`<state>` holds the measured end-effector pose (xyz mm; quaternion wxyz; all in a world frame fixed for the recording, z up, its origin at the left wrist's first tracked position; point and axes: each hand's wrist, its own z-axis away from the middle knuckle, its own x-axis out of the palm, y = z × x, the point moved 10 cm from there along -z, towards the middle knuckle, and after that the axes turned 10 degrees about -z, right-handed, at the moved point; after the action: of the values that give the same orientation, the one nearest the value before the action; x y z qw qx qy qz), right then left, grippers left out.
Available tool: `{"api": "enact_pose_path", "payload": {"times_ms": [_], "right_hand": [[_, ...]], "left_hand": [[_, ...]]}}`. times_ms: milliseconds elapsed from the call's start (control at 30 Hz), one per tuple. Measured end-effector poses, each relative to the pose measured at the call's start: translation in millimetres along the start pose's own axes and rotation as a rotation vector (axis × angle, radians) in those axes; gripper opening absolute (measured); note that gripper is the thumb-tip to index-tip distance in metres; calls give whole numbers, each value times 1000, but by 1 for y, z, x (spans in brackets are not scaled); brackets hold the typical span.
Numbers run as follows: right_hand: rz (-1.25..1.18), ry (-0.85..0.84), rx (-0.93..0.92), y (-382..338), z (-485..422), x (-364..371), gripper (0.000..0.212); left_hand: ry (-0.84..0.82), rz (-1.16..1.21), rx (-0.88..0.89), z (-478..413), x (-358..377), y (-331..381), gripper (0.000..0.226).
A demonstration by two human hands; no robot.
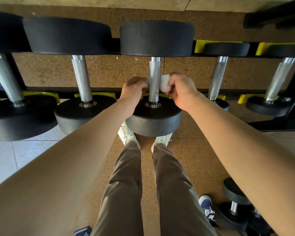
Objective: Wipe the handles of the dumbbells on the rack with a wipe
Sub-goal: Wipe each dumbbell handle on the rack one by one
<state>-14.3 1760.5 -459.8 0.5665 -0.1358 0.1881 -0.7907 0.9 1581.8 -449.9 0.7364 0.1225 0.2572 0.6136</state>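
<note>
A row of black dumbbells with knurled steel handles lies across the rack, which has yellow cradles. The middle dumbbell's handle stands between my two hands. A white wipe passes behind this handle. My right hand pinches the bunched end on the handle's right side. On the left side, my left hand has its fingers curled at the handle and a thin edge of the wipe shows at its fingertips. Other handles stand free on either side.
My legs and white shoes stand on the cork-coloured floor under the rack. A small dumbbell and another person's blue shoe lie at the lower right. Pale tiles cover the floor at the left.
</note>
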Motion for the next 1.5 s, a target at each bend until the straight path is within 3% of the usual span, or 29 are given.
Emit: {"api": "enact_pose_path", "payload": {"times_ms": [100, 367, 433, 533, 667, 800, 900, 1000, 1100, 1167, 1267, 1367, 1500], "right_hand": [[24, 34, 33, 3, -1, -11, 27], [-23, -137, -15, 12, 1, 8, 15], [81, -108, -71, 9, 1, 5, 14], [480, -80, -201, -4, 8, -2, 20], [830, -222, -235, 4, 15, 6, 9], [944, -227, -295, 10, 13, 12, 2], [929, -202, -316, 10, 13, 11, 7], [883, -206, -278, 8, 17, 7, 16], [837, -203, -254, 1, 21, 3, 24], [822, -228, -246, 1, 25, 1, 27], [790, -243, -265, 3, 29, -2, 21], [765, -236, -275, 8, 28, -6, 12], [705, -183, -333, 9, 30, -7, 28]], "left_hand": [[-41, 9, -15, -1, 9, 2, 9], [-20, 71, -87, 1, -27, -20, 12], [-14, 18, -74, 2, -29, -20, 14], [-74, -194, 8, 4, -14, -12, 15], [-129, -442, 72, 11, 0, -4, 16], [-234, -600, 97, 18, -1, -10, 30], [-329, -666, 235, 27, 3, -4, 21], [-288, -590, 238, 25, 3, -8, 28], [-250, -563, 286, 21, 13, -7, 5], [-187, -563, 316, 16, 12, -5, 15], [-48, -496, 305, 11, -1, -2, 24], [75, -399, 280, 14, -21, -1, 20], [40, -165, 183, 20, -29, -8, 22]]}}
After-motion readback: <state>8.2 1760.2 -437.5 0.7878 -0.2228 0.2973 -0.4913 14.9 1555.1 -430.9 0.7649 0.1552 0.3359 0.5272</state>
